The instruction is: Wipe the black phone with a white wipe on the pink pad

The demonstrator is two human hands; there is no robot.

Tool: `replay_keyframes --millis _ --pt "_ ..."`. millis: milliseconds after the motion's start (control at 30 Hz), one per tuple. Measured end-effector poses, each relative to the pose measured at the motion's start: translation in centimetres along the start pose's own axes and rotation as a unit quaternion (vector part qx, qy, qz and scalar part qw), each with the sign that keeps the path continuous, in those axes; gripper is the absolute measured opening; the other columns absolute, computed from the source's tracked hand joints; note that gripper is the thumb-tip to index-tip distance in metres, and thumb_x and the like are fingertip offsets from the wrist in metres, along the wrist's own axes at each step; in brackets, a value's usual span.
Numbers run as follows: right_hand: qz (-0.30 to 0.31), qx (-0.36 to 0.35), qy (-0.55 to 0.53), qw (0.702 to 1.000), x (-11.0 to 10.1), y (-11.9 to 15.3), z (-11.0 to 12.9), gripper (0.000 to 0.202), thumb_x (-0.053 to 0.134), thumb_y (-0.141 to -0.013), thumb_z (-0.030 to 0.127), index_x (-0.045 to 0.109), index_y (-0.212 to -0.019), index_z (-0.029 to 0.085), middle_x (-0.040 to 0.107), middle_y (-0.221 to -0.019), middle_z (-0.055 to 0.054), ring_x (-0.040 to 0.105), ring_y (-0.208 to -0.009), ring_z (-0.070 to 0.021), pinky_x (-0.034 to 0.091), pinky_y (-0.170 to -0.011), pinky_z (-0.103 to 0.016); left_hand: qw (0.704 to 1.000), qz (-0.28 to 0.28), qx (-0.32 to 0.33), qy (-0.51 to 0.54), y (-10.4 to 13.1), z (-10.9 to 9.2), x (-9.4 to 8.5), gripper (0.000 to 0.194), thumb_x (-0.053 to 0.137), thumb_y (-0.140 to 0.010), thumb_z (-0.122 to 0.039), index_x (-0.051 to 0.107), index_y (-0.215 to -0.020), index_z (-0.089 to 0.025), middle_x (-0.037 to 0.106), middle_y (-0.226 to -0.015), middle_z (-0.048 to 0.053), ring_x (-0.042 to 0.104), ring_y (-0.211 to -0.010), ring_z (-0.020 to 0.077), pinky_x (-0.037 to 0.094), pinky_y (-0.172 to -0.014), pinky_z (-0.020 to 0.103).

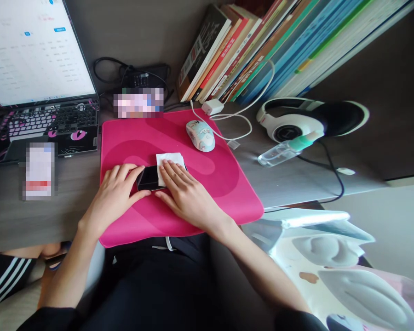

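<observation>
A black smartphone [148, 178] lies flat on the pink desk mat [224, 202], its screen dark. My left hand [115, 193] is closed on the phone's left end, thumb along the near edge and fingers along the far edge. Over the right part of the screen is a folded white wipe [169, 158]. My right hand [186, 191] presses that wipe down with fingers held together, its thumb at the phone's near edge. The phone's right end is mostly hidden under this hand and the wipe.
A patterned mouse [200, 135] sits on the mat's far side, near a white charger [213, 106] with its cable. To the right are a spray bottle [279, 154] and headphones [296, 119]. Books [227, 50] line the back; a laptop [44, 119] stands left.
</observation>
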State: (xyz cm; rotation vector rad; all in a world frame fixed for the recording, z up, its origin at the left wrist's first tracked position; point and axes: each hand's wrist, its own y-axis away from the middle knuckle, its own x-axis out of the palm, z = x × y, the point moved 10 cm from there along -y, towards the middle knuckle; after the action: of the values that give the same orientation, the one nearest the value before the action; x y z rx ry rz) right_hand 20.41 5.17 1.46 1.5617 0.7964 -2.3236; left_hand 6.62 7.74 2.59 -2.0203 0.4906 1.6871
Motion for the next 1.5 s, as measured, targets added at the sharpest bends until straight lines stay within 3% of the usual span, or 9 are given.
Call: replay_keyframes --millis 267,467,700,867,967,1067,1167,1267,1500 --pt "0.010 -0.023 0.003 1.000 0.1 1.9 3.5 0.077 0.057 -0.109 0.051 0.045 -0.162 -0.003 0.041 -0.167 -0.030 0.036 -0.161 -0.0406 0.038 -0.132 -0.060 1.000 0.001 -0.001 -0.001 0.0 -0.1 0.0 0.063 0.060 -0.106 -0.054 0.047 -0.159 -0.023 0.058 -0.150 0.014 0.057 -0.128 0.0358 0.047 -0.114 0.055" --pt "-0.005 -0.029 0.001 1.000 0.3 0.0 2.3 0.064 0.051 -0.113 0.043 0.051 -0.157 -0.002 0.047 -0.165 -0.027 0.041 -0.159 -0.0342 0.036 -0.133 -0.053 1.000 0.001 -0.006 0.002 0.0 0.1 0.0 0.060 0.062 -0.105 -0.053 0.048 -0.157 -0.025 0.059 -0.147 0.013 0.058 -0.128 0.0362 0.047 -0.114 0.055" --pt "-0.006 -0.079 -0.023 0.997 -1.3 1.3 2.9 0.062 0.051 -0.113 0.046 0.058 -0.152 -0.001 0.057 -0.159 -0.024 0.054 -0.151 -0.0332 0.047 -0.128 -0.049 1.000 -0.002 0.002 -0.001 0.0 -0.1 0.0 0.060 0.063 -0.106 -0.049 0.048 -0.157 -0.021 0.059 -0.148 0.014 0.058 -0.132 0.0349 0.048 -0.111 0.051" --pt "-0.055 0.011 0.035 0.998 -1.8 0.9 0.0 0.055 0.049 -0.114 0.037 0.062 -0.147 -0.004 0.060 -0.154 -0.028 0.060 -0.145 -0.0376 0.054 -0.121 -0.053 1.000 -0.005 0.001 0.002 0.0 -0.1 0.0 0.062 0.061 -0.106 -0.054 0.048 -0.157 -0.022 0.060 -0.147 0.014 0.058 -0.129 0.0344 0.047 -0.112 0.052" --pt "-0.050 0.005 0.056 0.997 -1.2 1.0 1.3 0.070 0.057 -0.110 0.048 0.057 -0.150 -0.010 0.054 -0.157 -0.034 0.055 -0.148 -0.0434 0.052 -0.122 -0.057 1.000 -0.004 -0.001 0.014 0.0 0.0 0.0 0.062 0.063 -0.105 -0.052 0.048 -0.159 -0.023 0.059 -0.148 0.013 0.058 -0.131 0.0348 0.047 -0.113 0.053" --pt "-0.028 -0.061 0.005 0.998 -0.7 1.0 2.9 0.070 0.056 -0.110 0.050 0.055 -0.154 -0.004 0.054 -0.160 -0.028 0.051 -0.153 -0.0365 0.046 -0.128 -0.051 1.000 -0.002 -0.003 0.012 0.1 0.1 0.1 0.062 0.064 -0.105 -0.050 0.047 -0.159 -0.023 0.060 -0.147 0.013 0.057 -0.131 0.0349 0.048 -0.111 0.053" --pt "-0.036 -0.037 -0.007 0.999 -1.1 0.8 1.0 0.058 0.052 -0.113 0.042 0.057 -0.155 0.002 0.058 -0.159 -0.022 0.054 -0.152 -0.0313 0.047 -0.128 -0.048 1.000 -0.007 0.005 -0.001 0.2 0.0 0.0 0.063 0.063 -0.105 -0.052 0.048 -0.157 -0.020 0.060 -0.147 0.014 0.058 -0.129 0.0345 0.048 -0.111 0.052" --pt "-0.054 0.019 0.051 0.997 -1.7 0.9 -1.0 0.055 0.051 -0.113 0.036 0.060 -0.149 -0.004 0.059 -0.156 -0.028 0.059 -0.147 -0.0373 0.050 -0.125 -0.054 1.000 -0.008 0.007 -0.004 0.1 -0.1 -0.1 0.064 0.062 -0.105 -0.055 0.048 -0.157 -0.021 0.060 -0.147 0.013 0.059 -0.127 0.0341 0.048 -0.111 0.052" --pt "-0.082 -0.012 0.086 0.993 -2.1 1.0 1.5 0.060 0.058 -0.110 0.042 0.064 -0.142 -0.007 0.067 -0.146 -0.030 0.066 -0.140 -0.0393 0.048 -0.126 -0.057 1.000 -0.001 -0.007 0.002 0.0 0.0 0.0 0.065 0.066 -0.103 -0.052 0.048 -0.158 -0.022 0.059 -0.149 0.014 0.058 -0.130 0.0356 0.047 -0.115 0.055"
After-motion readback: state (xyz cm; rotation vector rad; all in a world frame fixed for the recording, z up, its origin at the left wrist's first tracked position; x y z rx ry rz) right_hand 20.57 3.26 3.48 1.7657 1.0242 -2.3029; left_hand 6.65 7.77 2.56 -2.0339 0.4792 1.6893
